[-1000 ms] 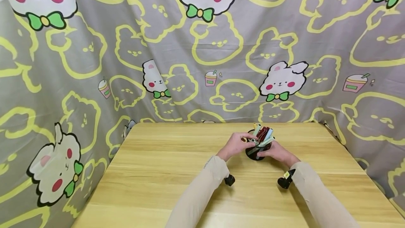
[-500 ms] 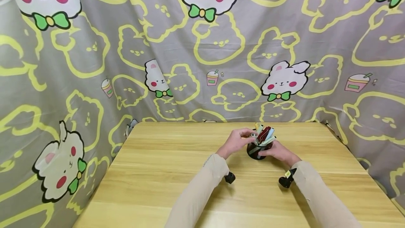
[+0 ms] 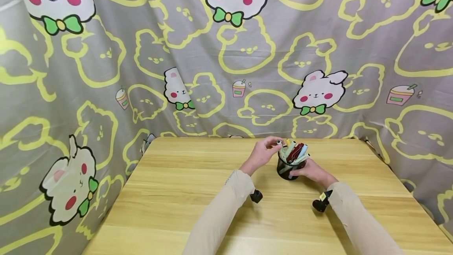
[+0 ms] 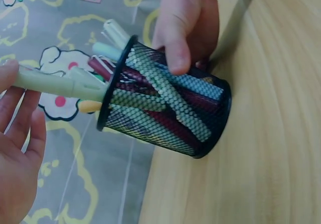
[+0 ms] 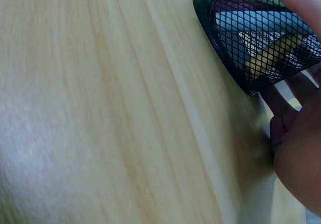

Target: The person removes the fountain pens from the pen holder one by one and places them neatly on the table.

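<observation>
A black mesh pen holder (image 3: pixel 285 170) stands on the wooden table, filled with pale green, dark red, light blue and yellow pens. My right hand (image 3: pixel 315 172) grips its right side, thumb across the mesh in the left wrist view. My left hand (image 3: pixel 262 153) pinches a pale green pen (image 4: pixel 55 82) near its upper end, above the rim. That pen's lower part is still inside the holder. In the right wrist view the holder's mesh wall (image 5: pixel 273 38) shows at the upper right, the fingers reaching round behind it.
The wooden table (image 3: pixel 170 200) spreads out around the holder. A grey curtain (image 3: pixel 258 54) with yellow outlines and cartoon animals hangs behind and at the sides. Small black wrist cameras (image 3: pixel 256 196) sit under both beige sleeves (image 3: pixel 219 207).
My left hand has moved up, drawing the pale green pen higher out of the holder. The right hand keeps its grip on the holder, which has barely moved.
</observation>
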The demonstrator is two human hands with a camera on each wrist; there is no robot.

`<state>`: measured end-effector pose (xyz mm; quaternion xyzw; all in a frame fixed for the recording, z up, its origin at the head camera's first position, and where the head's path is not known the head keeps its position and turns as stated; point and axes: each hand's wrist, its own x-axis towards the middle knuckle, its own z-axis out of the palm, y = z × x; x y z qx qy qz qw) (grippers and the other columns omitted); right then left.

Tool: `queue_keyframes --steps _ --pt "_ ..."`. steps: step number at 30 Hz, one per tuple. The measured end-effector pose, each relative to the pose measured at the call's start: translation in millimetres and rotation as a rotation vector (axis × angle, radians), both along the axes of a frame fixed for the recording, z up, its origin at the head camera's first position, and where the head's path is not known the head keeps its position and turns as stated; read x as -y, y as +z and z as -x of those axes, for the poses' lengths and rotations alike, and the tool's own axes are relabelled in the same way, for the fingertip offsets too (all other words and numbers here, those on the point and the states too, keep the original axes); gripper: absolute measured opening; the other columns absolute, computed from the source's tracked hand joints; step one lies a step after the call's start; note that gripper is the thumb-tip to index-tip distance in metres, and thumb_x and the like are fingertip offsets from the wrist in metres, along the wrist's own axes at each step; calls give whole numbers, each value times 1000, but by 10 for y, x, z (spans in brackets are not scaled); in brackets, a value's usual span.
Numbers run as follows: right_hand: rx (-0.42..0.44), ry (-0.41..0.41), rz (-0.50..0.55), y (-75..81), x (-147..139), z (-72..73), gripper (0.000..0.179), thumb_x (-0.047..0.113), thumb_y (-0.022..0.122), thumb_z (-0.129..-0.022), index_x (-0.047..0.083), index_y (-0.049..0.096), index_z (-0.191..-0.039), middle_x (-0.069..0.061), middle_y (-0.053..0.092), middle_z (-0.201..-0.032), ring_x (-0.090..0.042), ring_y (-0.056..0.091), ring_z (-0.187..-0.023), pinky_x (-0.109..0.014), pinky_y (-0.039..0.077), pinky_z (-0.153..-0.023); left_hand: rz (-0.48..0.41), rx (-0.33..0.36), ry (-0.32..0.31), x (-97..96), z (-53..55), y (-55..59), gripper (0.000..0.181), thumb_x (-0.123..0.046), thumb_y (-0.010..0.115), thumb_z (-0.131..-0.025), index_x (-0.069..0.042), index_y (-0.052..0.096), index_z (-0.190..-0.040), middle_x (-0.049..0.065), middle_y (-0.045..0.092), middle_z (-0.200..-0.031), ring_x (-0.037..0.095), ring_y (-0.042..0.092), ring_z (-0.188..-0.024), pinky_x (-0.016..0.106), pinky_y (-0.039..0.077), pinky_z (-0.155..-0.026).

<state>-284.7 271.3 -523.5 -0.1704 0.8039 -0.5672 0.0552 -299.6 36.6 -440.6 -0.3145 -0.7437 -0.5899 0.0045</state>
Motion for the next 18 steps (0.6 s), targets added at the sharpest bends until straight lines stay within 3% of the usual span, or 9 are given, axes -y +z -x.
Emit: queue_keyframes --steps 6,11,18 --pt "14 -13 -28 -8 3 -16 68 14 81 -75 -4 47 -131 -19 56 -125 -19 50 -114 -24 35 -98 -70 4 17 50 34 69 25 -17 58 -96 -6 63 -118 7 67 -109 6 61 -92 23 51 -80" --pt "8 11 9 -15 6 -7 61 12 80 -75 -4 51 -127 -17 60 -120 -13 54 -108 -18 37 -93 -138 24 54 120 79 119 25 -14 58 -95 -5 63 -118 8 67 -109 8 61 -94 23 51 -82" --pt "25 21 30 -6 -3 -13 61 10 80 -75 -6 51 -126 -17 61 -117 -11 57 -104 -16 39 -90 -283 42 127 244 142 199 26 -10 61 -93 -1 62 -117 21 64 -110 13 62 -90 38 53 -85"
